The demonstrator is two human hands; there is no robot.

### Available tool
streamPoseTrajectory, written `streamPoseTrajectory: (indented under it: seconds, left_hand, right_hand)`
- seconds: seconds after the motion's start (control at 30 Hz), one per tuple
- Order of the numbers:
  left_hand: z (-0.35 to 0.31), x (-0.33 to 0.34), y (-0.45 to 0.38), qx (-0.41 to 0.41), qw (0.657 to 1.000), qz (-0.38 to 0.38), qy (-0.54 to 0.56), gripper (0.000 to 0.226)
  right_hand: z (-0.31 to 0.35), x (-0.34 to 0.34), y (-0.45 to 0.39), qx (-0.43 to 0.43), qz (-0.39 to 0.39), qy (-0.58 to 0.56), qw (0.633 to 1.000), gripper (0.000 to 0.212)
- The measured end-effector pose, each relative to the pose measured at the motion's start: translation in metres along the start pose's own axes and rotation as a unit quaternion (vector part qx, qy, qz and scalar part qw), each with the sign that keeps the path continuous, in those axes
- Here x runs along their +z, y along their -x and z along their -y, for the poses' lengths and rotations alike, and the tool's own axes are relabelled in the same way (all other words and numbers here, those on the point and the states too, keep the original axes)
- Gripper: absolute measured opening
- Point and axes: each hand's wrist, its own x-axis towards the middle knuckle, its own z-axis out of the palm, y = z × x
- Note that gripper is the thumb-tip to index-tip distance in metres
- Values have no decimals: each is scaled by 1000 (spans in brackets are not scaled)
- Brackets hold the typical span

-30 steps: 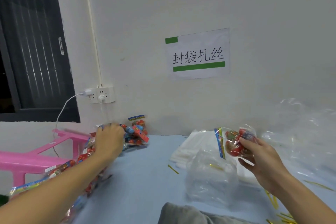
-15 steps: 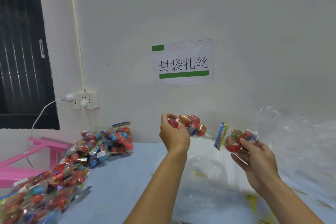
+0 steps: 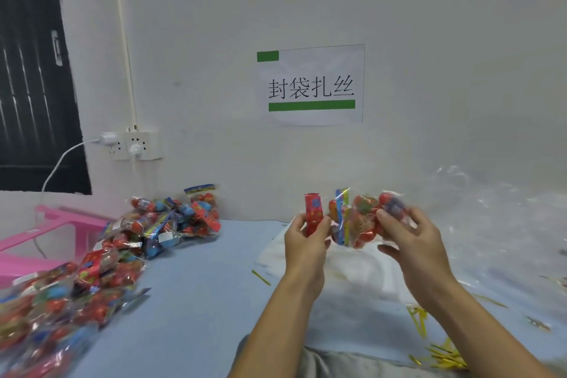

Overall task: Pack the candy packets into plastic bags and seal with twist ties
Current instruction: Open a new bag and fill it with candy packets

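wall sign reading 封袋扎丝, left hand pinching one red candy packet, right hand gripping a second packet, two held.

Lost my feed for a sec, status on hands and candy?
Left hand grips one candy packet. Right hand holds second packet; both raised together above plastic bags. Nothing bagged yet. No obstruction.

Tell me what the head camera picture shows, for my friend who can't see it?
Two hands hold candy packets together above a blue table: the left hand grips a red packet, the right hand a clear packet of red candies. A big pile of candy packets lies on the left, gold twist ties on the right.
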Motion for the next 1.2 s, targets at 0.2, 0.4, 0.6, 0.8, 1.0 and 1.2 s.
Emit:
streamPoseTrajectory:
  seconds: [0.2, 0.4, 0.6, 0.8, 1.0, 1.2]
  left_hand:
    - [-7, 7, 5, -47, 994, 94, 32, 19]
    - [-4, 10, 11, -16, 991, 134, 5, 33]
    - [3, 11, 8, 83, 990, 92, -61, 8]
    - [-3, 6, 0, 184, 977, -73, -79, 11]
    - [-8, 12, 11, 278, 950, -63, -126, 17]
    - [0, 23, 24, 294, 912, 145, -248, 26]
  right_hand:
    - [-7, 4, 6, -43, 19, 89, 995, 18]
    - [-9, 4, 5, -61, 10, 120, 991, 14]
    - [-9, 5, 4, -59, -10, 164, 985, 39]
    - [-1, 8, 8, -149, -86, 200, 965, 38]
    - [8, 22, 18, -136, 57, 213, 966, 15]
    - [10, 16, 15, -15, 111, 17, 994, 48]
